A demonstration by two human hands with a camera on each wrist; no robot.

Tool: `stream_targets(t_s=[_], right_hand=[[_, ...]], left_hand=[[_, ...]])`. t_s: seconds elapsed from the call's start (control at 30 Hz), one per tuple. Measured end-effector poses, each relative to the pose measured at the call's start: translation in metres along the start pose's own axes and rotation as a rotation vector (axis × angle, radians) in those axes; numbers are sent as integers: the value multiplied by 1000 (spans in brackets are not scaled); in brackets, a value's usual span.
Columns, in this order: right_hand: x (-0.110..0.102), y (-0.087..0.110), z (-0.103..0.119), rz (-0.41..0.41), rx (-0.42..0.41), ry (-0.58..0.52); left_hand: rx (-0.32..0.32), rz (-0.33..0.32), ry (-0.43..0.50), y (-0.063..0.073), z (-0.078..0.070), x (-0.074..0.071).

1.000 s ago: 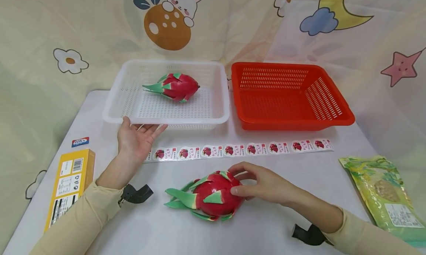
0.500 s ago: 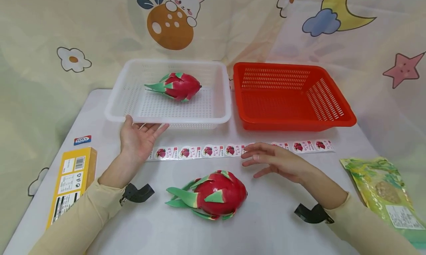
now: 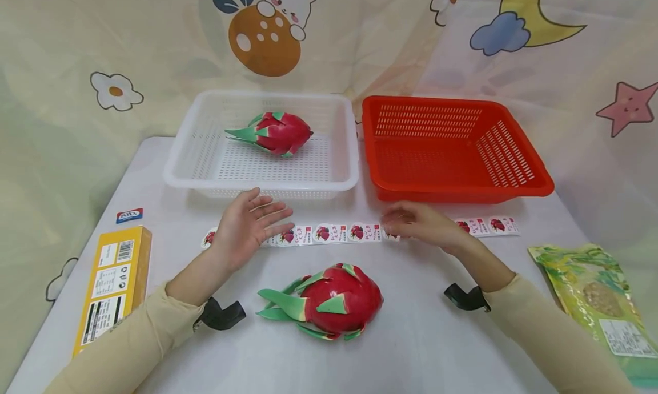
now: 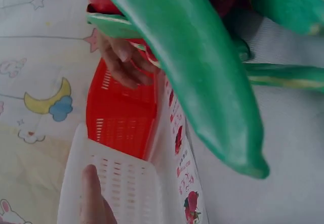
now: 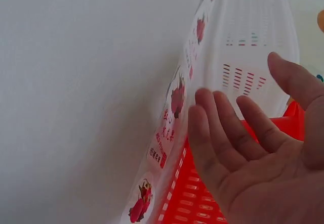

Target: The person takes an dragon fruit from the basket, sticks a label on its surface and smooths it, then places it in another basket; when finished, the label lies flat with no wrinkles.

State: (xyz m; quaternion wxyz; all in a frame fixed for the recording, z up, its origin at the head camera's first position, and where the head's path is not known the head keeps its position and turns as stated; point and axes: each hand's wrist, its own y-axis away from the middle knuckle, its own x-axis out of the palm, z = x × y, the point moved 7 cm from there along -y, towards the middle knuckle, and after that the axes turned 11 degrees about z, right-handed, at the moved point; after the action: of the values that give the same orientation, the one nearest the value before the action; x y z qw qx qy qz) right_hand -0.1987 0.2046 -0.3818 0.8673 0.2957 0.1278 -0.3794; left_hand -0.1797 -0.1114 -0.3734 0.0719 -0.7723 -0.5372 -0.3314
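A red dragon fruit [image 3: 341,302] with green scales lies on the table in front of both hands, touched by neither. My left hand [image 3: 245,231], fingers spread and palm turned inward, hovers over the left part of a strip of dragon fruit stickers [image 3: 329,233]. Over the strip's right part is my right hand [image 3: 424,225], its fingers loosely bent; in the right wrist view the right palm [image 5: 273,168] holds nothing. A second dragon fruit [image 3: 283,133] lies inside the white basket [image 3: 262,185] behind the left hand.
A red basket [image 3: 462,191] stands right of the white one. At the left are a yellow box [image 3: 115,285] and a small blue-and-red label [image 3: 129,215]. A green-yellow food bag [image 3: 596,302] lies at the right edge. A printed curtain [image 3: 385,34] hangs behind.
My right hand has let go of the front dragon fruit and moved back to the sticker strip. My left hand has left the white basket's front rim and moved right, toward the strip.
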Motion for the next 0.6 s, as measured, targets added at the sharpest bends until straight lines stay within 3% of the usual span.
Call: stream_targets(t_s=[0.2, 0.3, 0.47, 0.6], right_hand=[[-4, -3, 4, -127, -11, 290], [-2, -5, 2, -158, 23, 414], [5, -6, 4, -187, 36, 556], [5, -7, 5, -201, 36, 584]], left_hand=[[-84, 124, -453, -9, 11, 7], [-119, 174, -617, -14, 15, 8], [-156, 210, -715, -20, 18, 11], [-156, 214, -757, -23, 19, 14]])
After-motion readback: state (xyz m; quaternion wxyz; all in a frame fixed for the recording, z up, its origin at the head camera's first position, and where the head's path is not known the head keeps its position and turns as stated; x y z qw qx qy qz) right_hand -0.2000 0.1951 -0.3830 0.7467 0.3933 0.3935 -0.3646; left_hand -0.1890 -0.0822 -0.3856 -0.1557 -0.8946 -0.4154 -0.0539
